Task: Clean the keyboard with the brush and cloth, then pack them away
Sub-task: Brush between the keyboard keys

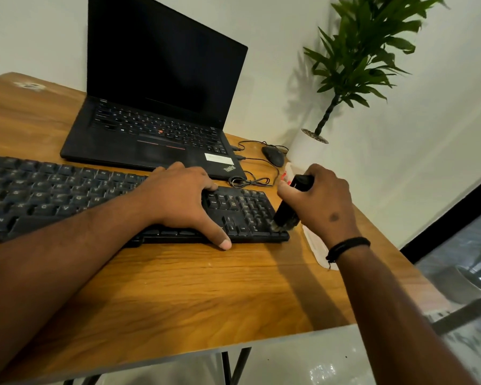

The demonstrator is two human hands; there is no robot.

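Observation:
A black keyboard [67, 190] lies across the wooden table [178, 287], in front of a laptop. My left hand [184, 198] rests flat on the keyboard's right part, thumb at its front edge. My right hand [322, 201] grips a black brush [290, 201] held tilted. The brush's bristles touch the keys at the keyboard's near right corner. A white cloth [318, 248] lies on the table under my right wrist, partly hidden.
An open black laptop [156, 107] with a dark screen stands behind the keyboard. A black mouse [273, 156] and coiled cable [250, 180] lie to its right. A potted plant [311, 145] stands at the table's far right corner. The table edge runs close on the right.

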